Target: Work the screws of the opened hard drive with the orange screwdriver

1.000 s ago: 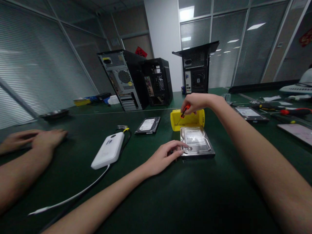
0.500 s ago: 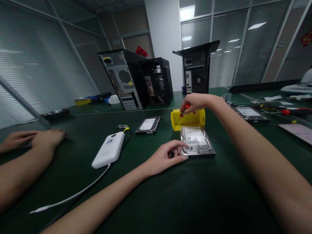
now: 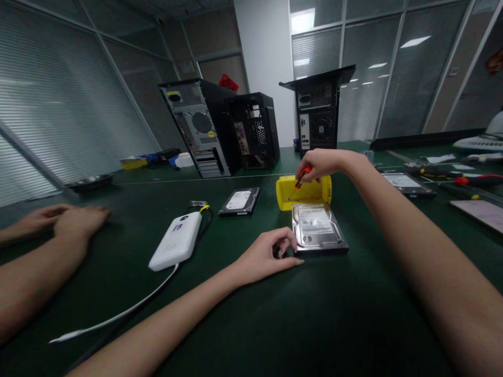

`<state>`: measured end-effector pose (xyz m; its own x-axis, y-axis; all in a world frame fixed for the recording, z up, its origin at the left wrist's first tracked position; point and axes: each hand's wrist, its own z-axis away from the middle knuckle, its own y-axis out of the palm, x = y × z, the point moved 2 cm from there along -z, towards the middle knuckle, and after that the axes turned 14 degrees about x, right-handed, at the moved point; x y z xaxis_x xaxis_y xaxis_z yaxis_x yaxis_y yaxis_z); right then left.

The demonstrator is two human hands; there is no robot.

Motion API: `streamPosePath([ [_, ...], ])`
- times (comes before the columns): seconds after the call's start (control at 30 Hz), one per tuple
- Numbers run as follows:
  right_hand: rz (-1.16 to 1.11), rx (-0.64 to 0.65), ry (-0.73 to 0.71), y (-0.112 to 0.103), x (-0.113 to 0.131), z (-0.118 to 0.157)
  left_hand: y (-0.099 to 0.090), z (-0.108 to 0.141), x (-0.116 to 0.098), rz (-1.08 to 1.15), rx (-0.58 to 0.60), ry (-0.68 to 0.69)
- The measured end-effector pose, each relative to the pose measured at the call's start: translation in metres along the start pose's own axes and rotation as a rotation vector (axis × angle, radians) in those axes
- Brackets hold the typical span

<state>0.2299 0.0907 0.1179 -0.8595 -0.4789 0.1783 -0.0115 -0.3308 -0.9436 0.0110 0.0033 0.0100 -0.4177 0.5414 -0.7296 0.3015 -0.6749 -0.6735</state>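
Observation:
A silver hard drive [image 3: 318, 225] lies label up on the dark green table [image 3: 251, 324]. My left hand [image 3: 271, 254] rests at its left edge, fingers curled and apart, with the thumb along the near left corner. Behind the drive is a yellow bin [image 3: 322, 192], its open side facing me. My right hand [image 3: 320, 165] grips a red and black screwdriver [image 3: 302, 177], whose shaft slants down to the left with the tip inside the bin. Whether anything is on the tip is too small to tell.
Another hard drive [image 3: 239, 201] and a white power bank [image 3: 176, 241] with cables lie to the left. Another person's hands [image 3: 78, 220] rest at far left. Computer cases [image 3: 212, 125] stand behind. Tools, a third drive [image 3: 406, 183] and a pink-white panel [image 3: 479, 212] lie right.
The left index finger has drawn back off the top of the drive to its left edge. My right hand and the screwdriver have shifted slightly right.

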Motion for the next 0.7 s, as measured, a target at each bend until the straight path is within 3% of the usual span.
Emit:
streamPosePath([
  [0.4, -0.026, -0.029, 0.023, -0.0043, 0.0096, 0.0099, 0.0010, 0.0032, -0.0050, -0.380, -0.184, -0.140],
  [0.7, -0.047, -0.012, 0.036, -0.0033, 0.0040, 0.0071, -0.0001, 0.0025, -0.0026, -0.369, -0.094, -0.131],
])
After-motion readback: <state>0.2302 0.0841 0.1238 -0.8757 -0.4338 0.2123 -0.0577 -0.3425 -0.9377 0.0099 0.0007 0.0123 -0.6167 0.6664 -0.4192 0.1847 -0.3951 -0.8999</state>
